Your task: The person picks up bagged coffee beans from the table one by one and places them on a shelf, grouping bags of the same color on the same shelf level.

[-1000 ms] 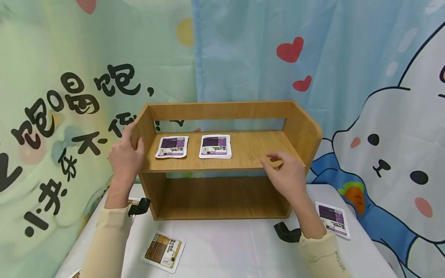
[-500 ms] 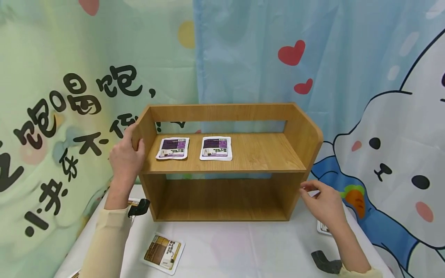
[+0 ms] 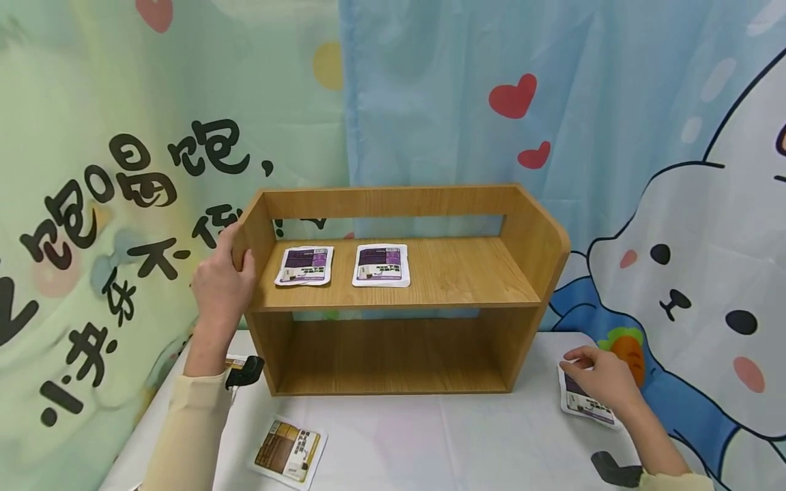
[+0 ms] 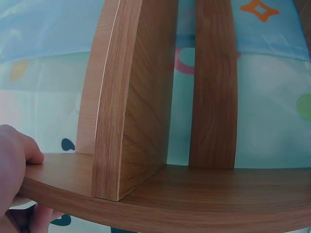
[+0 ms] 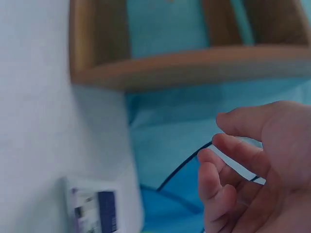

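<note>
My left hand (image 3: 224, 279) grips the left side panel of a two-tier wooden shelf (image 3: 393, 296). The left wrist view shows its thumb and fingers around the board's edge (image 4: 146, 213). On the upper tier lie two purple-and-white packets, one (image 3: 305, 266) at the left and one (image 3: 381, 265) in the middle. Off the shelf's right side, my right hand (image 3: 604, 382) hovers with loosely bent fingers over another purple-and-white packet (image 3: 583, 402), partly hiding it. In the right wrist view nothing is between the fingers, and that packet (image 5: 92, 206) lies apart from the hand.
A brown-and-white packet (image 3: 290, 451) lies on the white table (image 3: 430, 443) in front of the shelf. Another packet (image 3: 235, 362) shows partly behind my left wrist. Printed curtains (image 3: 424, 102) hang behind the shelf.
My right hand has moved from the upper tier's right end, rightward and down, to above the packet on the table. The left hand has kept its grip on the shelf.
</note>
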`<state>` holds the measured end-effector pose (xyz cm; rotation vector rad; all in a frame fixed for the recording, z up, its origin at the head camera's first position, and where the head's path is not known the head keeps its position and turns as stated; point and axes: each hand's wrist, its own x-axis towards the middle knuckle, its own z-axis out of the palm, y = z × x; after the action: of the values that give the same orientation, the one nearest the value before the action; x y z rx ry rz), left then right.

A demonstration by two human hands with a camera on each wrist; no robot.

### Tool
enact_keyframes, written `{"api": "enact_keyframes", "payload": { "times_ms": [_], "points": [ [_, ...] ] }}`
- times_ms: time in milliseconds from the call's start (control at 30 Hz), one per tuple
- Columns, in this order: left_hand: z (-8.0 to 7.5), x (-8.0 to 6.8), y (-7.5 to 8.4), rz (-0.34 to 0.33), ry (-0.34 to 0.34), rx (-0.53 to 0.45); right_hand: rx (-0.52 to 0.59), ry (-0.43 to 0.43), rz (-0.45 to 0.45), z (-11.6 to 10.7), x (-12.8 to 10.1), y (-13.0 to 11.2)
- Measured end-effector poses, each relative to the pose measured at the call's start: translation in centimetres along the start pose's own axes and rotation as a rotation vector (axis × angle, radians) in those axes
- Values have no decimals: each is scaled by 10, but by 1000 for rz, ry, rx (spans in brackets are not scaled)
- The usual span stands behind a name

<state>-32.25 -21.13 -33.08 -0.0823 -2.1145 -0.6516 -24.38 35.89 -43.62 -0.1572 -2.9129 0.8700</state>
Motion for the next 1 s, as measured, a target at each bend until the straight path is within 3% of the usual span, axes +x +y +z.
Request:
{"api": "enact_keyframes", "payload": {
  "times_ms": [233, 400, 567, 733, 1000],
  "points": [
    [0, -4, -1, 1, 17, 3, 106, -43, 130, 18, 13, 55],
    [0, -3, -1, -3, 16, 4, 142, 57, 236, 28, 15, 83],
    [1, 0, 0, 6, 13, 5, 94, 181, 368, 38, 14, 94],
    [1, 2, 1, 7, 15, 5, 24, 145, 444, 47, 11, 99],
    [0, 2, 1, 5, 8, 1, 46, 97, 481, 61, 7, 104]
  ]
}}
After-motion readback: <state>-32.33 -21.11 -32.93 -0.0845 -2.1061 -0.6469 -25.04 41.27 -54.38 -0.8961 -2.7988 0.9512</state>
